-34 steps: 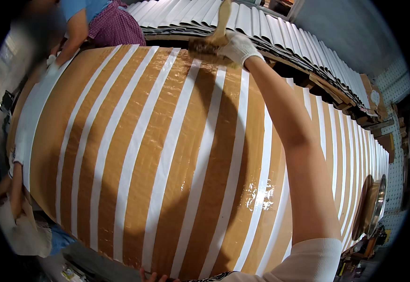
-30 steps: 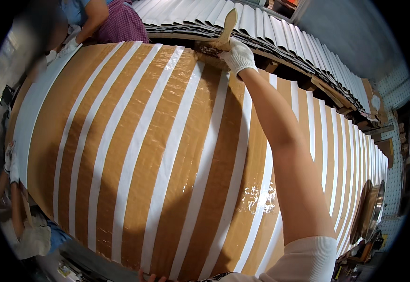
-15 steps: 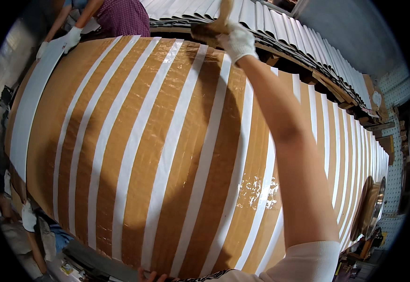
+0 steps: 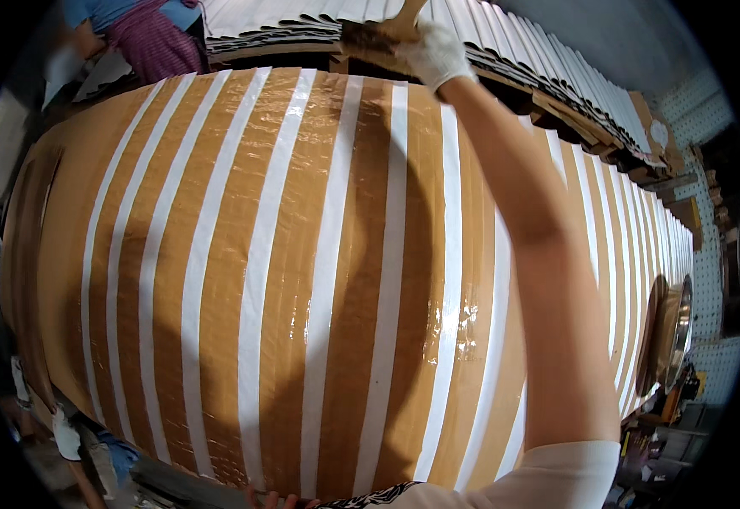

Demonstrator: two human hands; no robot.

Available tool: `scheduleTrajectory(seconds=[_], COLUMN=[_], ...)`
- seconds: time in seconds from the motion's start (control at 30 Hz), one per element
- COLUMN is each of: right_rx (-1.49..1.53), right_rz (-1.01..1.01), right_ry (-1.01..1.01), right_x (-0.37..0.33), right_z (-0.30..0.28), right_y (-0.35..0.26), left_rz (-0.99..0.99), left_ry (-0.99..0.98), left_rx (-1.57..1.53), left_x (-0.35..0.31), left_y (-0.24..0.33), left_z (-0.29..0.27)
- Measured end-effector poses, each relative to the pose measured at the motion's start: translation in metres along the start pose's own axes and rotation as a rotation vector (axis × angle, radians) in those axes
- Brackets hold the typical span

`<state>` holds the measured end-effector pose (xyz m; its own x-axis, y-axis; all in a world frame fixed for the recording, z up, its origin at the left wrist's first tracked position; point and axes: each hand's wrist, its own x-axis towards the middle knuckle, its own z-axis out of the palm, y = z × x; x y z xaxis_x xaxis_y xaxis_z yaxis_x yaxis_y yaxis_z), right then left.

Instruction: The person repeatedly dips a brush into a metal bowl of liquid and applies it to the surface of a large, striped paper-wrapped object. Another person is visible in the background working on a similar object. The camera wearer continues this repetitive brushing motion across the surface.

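1. Behind the far edge of the shiny brown sheets (image 4: 217, 339), striped with white bands (image 4: 261, 229), runs a stack of white-topped curled sheets (image 4: 480, 34).
2. A round metal basin (image 4: 684, 322) stands near the right end; a dark brown strip (image 4: 30, 280) lies along the left end.
3. One co-worker (image 4: 156, 38) in blue and checked purple is beyond the far left corner; another co-worker's gloved hand (image 4: 66, 437) is by the near left corner.
4. The person's right forearm (image 4: 548, 246) crosses the striped sheets and hides part of them; a broad shadow darkens their middle.
5. The gloved right hand (image 4: 435, 55) grips a wide brush (image 4: 404, 24), its bristles just past the far edge.
6. Only fingertips of the bare left hand (image 4: 272, 499) show at the lower edge; I cannot tell whether it grips anything.
7. Compared with half a second ago, the long white sheet is gone from the left end, and the far co-worker's hands have left that corner. The brush remains in the right hand.
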<state>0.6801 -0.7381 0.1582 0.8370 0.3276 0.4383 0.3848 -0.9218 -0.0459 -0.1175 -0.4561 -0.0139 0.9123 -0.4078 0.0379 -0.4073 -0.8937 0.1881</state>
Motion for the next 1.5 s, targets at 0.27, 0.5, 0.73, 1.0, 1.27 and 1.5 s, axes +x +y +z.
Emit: scheduleTrajectory(seconds=[0.27,0.5,0.73,1.0,1.27,1.5], right_rx=[0.177,0.511,0.422,0.714,0.444,0.774], right_rz=[0.118,0.168,0.122,0.356,0.143,0.111], right_ry=[-0.223,-0.022,-0.15,-0.296,0.042,-0.018], right_x=[-0.044,-0.028,-0.036,-0.009,-0.002,-0.018], right_z=[0.003,-0.02,0.019,-0.012,0.039,-0.009], right_y=[0.066,0.067,0.086,0.058,0.107,-0.006], left_rz=[0.025,-0.004,-0.019,-0.053,-0.018,-0.08], left_ry=[-0.029,-0.046,-0.043,-0.052,-0.078,0.037], left_rx=[-0.017,-0.027,-0.087,-0.134,-0.186,-0.168], left_x=[0.015,0.008,-0.007,-0.025,-0.028,-0.046], left_y=[-0.018,-0.007,0.0,0.016,0.007,0.027], left_z=[-0.005,-0.009,-0.009,-0.008,-0.008,0.016])
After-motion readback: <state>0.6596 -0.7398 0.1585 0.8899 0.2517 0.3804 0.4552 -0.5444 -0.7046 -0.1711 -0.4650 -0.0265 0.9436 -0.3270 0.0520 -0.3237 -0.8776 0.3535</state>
